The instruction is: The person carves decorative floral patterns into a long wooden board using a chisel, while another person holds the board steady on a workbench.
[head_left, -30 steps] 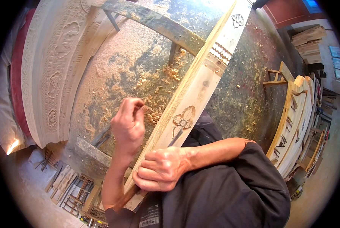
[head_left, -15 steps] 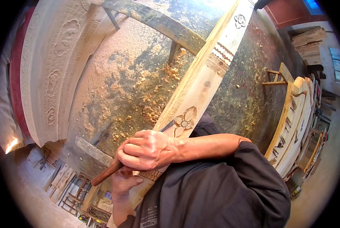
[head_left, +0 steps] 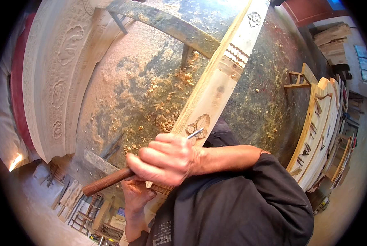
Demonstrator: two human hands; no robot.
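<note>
My right hand (head_left: 165,158) is closed round a carving chisel. Its dark wooden handle (head_left: 107,181) sticks out toward the lower left, and its thin metal blade (head_left: 196,133) shows past the knuckles, over a carved flower (head_left: 200,123). That flower is cut into a long pale wooden beam (head_left: 211,96) running diagonally away from me. My left hand (head_left: 137,194) is just below the right, near the handle and the beam's edge. Its thumb shows; its other fingers are mostly hidden, so what they grip cannot be seen.
A second flower (head_left: 254,19) and wavy carved bands (head_left: 236,56) mark the beam's far part. A wooden bench (head_left: 167,25) stands beyond it. Shavings (head_left: 165,121) litter the floor. A large carved panel (head_left: 48,82) leans at left; several tools lie on boards (head_left: 315,131) at right.
My right hand has tilted and shifted slightly right. The chisel handle has swung up and left into flatter line, and the blade has moved right, across the flower.
</note>
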